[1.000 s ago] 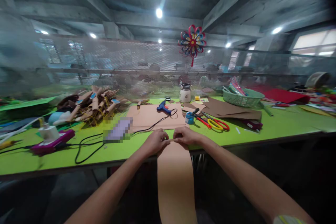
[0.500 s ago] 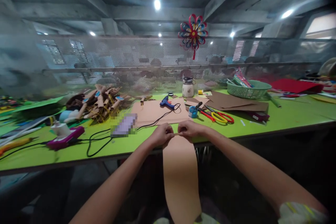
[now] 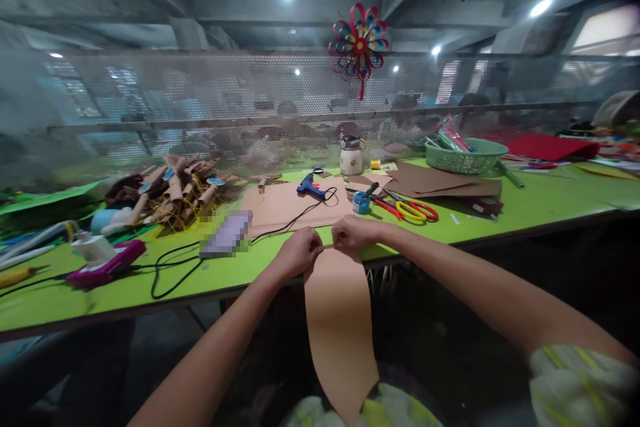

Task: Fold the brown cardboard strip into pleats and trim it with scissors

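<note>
Your left hand (image 3: 300,252) and right hand (image 3: 353,232) both pinch the top edge of the paper (image 3: 341,307) at the table (image 3: 215,280) front; apparently only that edge is worked, the long remainder hanging uncreased, glue gun (image 3: 309,187) untouched.

No text can be read; any marks on the blue jar (image 3: 361,203) just beyond the right grip (image 3: 353,232) are too small to tell.

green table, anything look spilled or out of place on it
Nothing looks spilled. One small oddity: a white scrap lies loose on the green tabletop, right of the scissors, looking like a stray offcut rather than something set down.
</note>
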The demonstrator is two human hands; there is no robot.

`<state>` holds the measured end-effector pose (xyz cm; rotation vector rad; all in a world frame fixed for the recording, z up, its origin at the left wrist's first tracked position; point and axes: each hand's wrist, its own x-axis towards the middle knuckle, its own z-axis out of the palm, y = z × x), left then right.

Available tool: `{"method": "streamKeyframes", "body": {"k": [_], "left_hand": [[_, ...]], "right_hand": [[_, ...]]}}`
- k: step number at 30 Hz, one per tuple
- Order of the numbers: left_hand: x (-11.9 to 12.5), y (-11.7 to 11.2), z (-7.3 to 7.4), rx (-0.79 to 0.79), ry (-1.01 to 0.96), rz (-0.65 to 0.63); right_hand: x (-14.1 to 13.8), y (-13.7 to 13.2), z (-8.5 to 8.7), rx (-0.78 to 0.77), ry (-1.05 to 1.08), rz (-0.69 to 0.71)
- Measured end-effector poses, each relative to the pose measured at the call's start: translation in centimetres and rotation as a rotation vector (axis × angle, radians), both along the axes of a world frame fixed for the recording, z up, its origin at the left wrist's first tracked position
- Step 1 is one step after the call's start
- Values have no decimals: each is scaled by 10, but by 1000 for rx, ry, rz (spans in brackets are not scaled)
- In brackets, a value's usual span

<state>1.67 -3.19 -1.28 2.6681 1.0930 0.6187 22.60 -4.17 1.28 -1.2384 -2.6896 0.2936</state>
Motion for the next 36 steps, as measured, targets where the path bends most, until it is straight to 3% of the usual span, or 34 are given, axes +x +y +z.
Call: {"method": "streamKeyframes", "body": {"k": [6,14,25,36], "left_hand": [[0,-10,1,119,20,-43],[-9,-4,1,49,-8,-15],[-21,-2,-1,33,-49,-90],[-30,3,-9,118,-14,-142]], "right_hand": [[-3,-4,3,73,-144,-21],[3,-14,4,95,-114,-31],[8,-18,-6,117,-50,-38],[12,-29,-24,328,-78,-54]]}}
